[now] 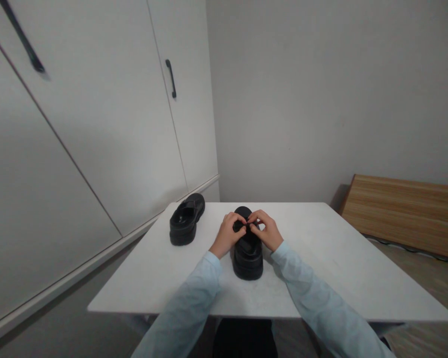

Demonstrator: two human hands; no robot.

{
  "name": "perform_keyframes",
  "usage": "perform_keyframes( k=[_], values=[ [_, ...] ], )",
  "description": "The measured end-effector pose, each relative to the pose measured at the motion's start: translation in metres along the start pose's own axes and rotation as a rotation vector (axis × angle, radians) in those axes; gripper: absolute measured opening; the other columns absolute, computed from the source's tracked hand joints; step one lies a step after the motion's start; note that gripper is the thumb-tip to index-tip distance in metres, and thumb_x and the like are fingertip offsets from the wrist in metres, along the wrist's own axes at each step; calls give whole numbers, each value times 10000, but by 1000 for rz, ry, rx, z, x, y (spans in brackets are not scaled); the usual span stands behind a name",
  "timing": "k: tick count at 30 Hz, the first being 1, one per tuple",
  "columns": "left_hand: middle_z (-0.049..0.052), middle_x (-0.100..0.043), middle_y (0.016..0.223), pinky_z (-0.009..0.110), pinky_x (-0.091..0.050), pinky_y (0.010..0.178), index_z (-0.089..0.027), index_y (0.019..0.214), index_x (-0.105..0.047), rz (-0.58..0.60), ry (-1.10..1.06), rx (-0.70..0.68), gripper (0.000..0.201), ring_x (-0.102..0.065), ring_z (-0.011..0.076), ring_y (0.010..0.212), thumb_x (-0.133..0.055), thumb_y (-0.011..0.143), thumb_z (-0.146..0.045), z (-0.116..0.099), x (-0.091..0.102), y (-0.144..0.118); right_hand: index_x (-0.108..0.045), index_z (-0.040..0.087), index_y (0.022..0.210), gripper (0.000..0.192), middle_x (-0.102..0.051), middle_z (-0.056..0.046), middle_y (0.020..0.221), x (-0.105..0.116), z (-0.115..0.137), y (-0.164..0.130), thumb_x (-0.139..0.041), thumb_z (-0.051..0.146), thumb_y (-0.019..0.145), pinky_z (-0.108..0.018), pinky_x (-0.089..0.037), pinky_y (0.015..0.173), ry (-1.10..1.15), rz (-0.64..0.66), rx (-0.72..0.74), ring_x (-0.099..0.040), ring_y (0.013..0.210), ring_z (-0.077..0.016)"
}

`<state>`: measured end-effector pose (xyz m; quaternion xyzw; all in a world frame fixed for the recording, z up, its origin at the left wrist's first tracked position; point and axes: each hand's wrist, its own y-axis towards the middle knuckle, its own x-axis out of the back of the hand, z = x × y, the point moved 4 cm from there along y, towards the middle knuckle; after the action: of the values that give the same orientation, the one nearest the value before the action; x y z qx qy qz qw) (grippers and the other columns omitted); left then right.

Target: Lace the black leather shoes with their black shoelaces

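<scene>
A black chunky-soled sandal stands in the middle of the white table, heel toward me. My left hand and my right hand both pinch its strap over the top, fingertips meeting above the shoe. The toe end is partly hidden behind my fingers. A second black sandal of the same kind rests on the table's far left corner, apart from both hands. Light blue sleeves cover my forearms.
White cupboard doors with black handles line the left wall close to the table. A wooden board or bed frame lies low at the right, with a cable on the floor beside it. A plain wall stands behind.
</scene>
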<state>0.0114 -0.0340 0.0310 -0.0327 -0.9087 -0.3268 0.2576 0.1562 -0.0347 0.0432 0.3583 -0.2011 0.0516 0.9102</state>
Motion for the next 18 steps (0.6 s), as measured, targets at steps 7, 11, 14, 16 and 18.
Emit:
perform_keyframes(
  k=[7, 11, 14, 16, 18],
  values=[
    [26, -558, 877, 341, -405, 855, -191, 802, -554, -3, -11, 45, 97, -510, 199, 920, -571, 721, -139, 1, 1, 0, -526, 199, 773, 47, -599, -27, 869, -1, -3, -2, -558, 231, 760, -311, -431, 715, 93, -41, -108, -553, 830, -176],
    [33, -567, 891, 348, -404, 866, -191, 813, -573, -1, -14, 48, 99, -510, 203, 928, -572, 726, -143, -2, 2, -1, -522, 205, 799, 75, -595, -21, 838, -1, -6, -3, -487, 268, 820, -299, -432, 695, 142, -99, -163, -550, 810, -171],
    [43, -568, 918, 362, -397, 902, -196, 834, -605, 10, -21, 34, 101, -507, 210, 962, -583, 740, -167, -4, 2, -1, -522, 209, 815, 91, -581, -15, 816, 1, -9, -3, -464, 275, 835, -289, -440, 668, 178, -161, -180, -547, 777, -165],
    [46, -565, 929, 363, -396, 914, -198, 843, -620, 16, -29, 27, 107, -506, 212, 977, -587, 744, -176, -5, 2, -1, -517, 211, 815, 97, -575, -10, 803, 2, -10, -3, -455, 280, 842, -290, -446, 670, 194, -189, -184, -550, 769, -164],
    [47, -563, 931, 362, -397, 914, -198, 844, -623, 14, -40, 24, 108, -506, 211, 978, -584, 747, -173, -5, 2, -1, -510, 214, 812, 101, -583, -10, 801, 3, -10, -4, -447, 283, 848, -297, -451, 688, 198, -198, -177, -555, 770, -165]
  ],
)
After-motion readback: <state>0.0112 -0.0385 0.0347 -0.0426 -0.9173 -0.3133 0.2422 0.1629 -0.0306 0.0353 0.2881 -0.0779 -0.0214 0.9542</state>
